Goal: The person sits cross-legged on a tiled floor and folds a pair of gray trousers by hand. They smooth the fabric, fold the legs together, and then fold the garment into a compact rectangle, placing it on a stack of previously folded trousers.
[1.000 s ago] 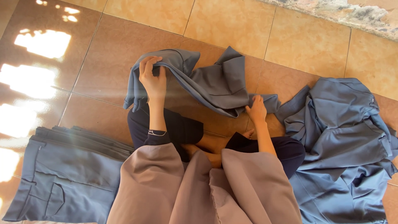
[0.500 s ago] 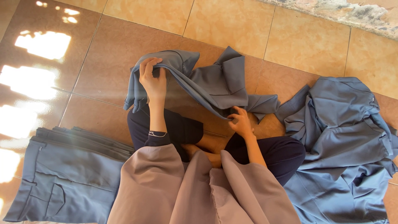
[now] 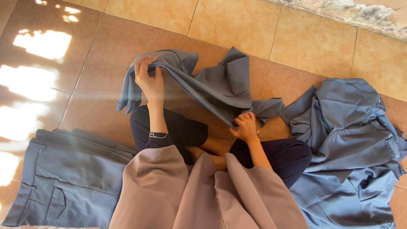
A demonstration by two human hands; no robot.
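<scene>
Folded stack (image 3: 63,178) left, loose heap (image 3: 352,144) right

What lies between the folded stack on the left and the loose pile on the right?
In the head view, the person's crossed legs and both hands holding a grey garment sit between folded stack and loose pile.

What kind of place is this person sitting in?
Probably a home or small sewing workroom floor: tan floor tiles, a folded stack of grey trousers, a loose heap of them, and both hands gripping another grey garment.
</scene>
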